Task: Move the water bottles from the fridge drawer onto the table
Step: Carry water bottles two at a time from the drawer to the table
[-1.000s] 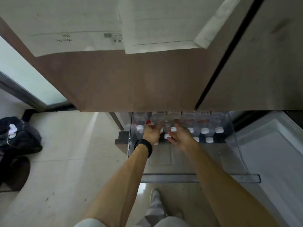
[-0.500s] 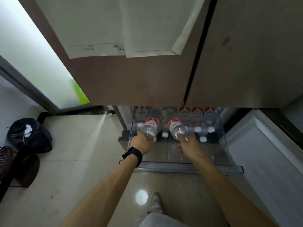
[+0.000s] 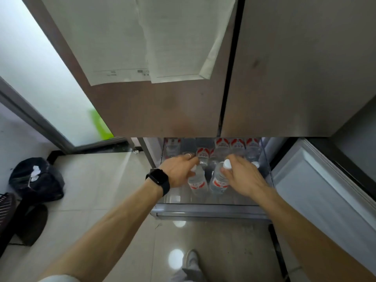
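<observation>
Grips water bottle (image 3: 197,181) by the neck in left hand (image 3: 179,171), second bottle (image 3: 218,182) likewise in right hand (image 3: 242,177); fingers (image 3: 188,159) curled tight. Neck hold probably for lifting clear of fridge drawer (image 3: 203,210) walls. Both low over drawer front; other bottles (image 3: 237,146) upright behind.

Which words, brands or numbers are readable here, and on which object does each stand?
None is legible.
Paper sheets on the fridge door: print too small and blurred.
Red-and-white label of the front left bottle: characters blurred.
Label of the front right bottle: blurred.
Labels of the rear bottles: blurred.
</observation>
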`<move>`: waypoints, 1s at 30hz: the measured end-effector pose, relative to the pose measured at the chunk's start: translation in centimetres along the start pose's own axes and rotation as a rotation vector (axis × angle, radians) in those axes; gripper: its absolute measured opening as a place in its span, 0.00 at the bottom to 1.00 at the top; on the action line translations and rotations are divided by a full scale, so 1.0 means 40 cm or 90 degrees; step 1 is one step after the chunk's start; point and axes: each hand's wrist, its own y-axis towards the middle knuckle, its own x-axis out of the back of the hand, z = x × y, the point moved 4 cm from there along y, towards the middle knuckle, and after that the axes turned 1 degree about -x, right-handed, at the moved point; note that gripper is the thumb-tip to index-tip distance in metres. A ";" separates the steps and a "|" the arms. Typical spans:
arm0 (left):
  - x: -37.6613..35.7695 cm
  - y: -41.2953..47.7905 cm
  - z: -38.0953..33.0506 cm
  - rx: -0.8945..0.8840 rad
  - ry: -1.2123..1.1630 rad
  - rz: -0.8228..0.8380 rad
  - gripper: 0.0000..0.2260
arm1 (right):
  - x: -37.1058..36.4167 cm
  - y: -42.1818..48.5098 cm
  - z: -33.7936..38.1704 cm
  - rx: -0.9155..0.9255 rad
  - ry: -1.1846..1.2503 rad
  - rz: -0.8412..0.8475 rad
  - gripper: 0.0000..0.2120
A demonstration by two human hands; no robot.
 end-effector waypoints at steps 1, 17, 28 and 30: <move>-0.014 0.009 -0.009 -0.012 -0.007 -0.001 0.19 | -0.007 0.004 -0.007 0.003 0.014 0.020 0.11; -0.170 0.049 -0.027 0.093 -0.445 -0.033 0.33 | -0.167 0.019 -0.049 -0.083 0.330 0.102 0.31; -0.202 0.078 -0.008 0.109 -0.406 -0.031 0.26 | -0.175 0.029 -0.037 -0.133 0.334 0.055 0.33; -0.198 0.077 -0.011 0.115 -0.403 -0.039 0.27 | -0.171 0.022 -0.035 -0.130 0.323 0.044 0.33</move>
